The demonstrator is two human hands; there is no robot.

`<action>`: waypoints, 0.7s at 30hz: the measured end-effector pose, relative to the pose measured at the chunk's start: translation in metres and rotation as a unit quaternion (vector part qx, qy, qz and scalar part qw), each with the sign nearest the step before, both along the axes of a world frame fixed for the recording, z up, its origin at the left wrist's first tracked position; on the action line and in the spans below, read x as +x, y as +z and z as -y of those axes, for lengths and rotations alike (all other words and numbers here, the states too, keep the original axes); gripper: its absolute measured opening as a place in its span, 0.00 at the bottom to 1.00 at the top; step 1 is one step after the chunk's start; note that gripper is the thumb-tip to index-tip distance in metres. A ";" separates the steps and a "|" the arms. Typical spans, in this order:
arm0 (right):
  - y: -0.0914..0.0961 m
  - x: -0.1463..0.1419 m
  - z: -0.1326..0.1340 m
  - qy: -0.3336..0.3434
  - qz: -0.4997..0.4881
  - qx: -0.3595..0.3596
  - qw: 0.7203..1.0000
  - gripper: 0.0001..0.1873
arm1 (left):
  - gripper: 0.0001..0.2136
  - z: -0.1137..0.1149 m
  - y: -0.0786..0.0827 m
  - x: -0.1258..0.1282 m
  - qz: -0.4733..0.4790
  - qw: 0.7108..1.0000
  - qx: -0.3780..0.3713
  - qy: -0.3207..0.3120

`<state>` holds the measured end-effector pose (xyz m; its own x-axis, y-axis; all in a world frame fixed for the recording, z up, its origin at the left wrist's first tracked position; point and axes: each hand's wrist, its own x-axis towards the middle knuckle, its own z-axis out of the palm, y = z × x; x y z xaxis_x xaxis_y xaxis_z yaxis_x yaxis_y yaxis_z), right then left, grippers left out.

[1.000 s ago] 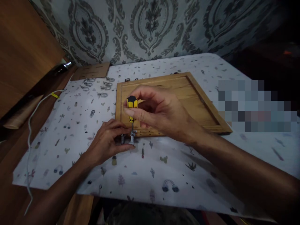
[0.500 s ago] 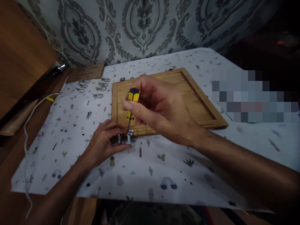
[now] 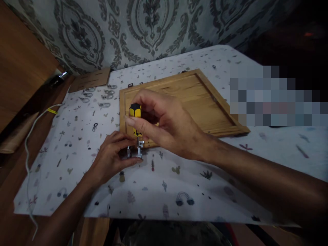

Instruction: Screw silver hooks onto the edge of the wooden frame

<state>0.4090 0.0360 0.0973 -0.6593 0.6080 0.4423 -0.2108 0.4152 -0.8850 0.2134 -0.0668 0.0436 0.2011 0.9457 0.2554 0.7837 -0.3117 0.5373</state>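
A wooden cabinet door (image 3: 189, 99) with a framed panel lies flat on the patterned tablecloth. At its near left edge sits a shiny metal hinge (image 3: 139, 152), gripped between the thumb and fingers of my left hand (image 3: 109, 155). My right hand (image 3: 171, 126) is closed around the yellow and black handle of a screwdriver (image 3: 135, 112), which stands nearly upright. The shaft points down to the hinge. I cannot make out the tip or any screw beneath it.
Several grey metal pieces (image 3: 104, 104) lie left of the door, near a cardboard piece (image 3: 89, 80). A white cable (image 3: 27, 164) runs down the table's left side. A patterned wall (image 3: 151, 27) rises behind, and an area at right is pixelated.
The screwdriver and my right hand have shifted slightly left and down, and the handle's tilt has changed. My left hand stays on the hinge. The whole view has moved a little.
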 end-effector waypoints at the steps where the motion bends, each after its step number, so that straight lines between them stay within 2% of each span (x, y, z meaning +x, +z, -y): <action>1: 0.000 0.000 0.000 -0.003 -0.003 0.003 1.000 0.12 | 0.15 0.000 0.000 0.000 -0.002 1.000 -0.001 -0.001; 12: 0.002 0.001 -0.001 -0.032 0.008 0.073 0.997 0.10 | 0.14 0.000 0.001 0.000 -0.002 1.000 -0.003 -0.005; 21: -0.003 -0.002 -0.002 -0.019 -0.015 0.102 0.994 0.08 | 0.13 0.000 0.002 0.001 -0.001 1.000 -0.004 -0.001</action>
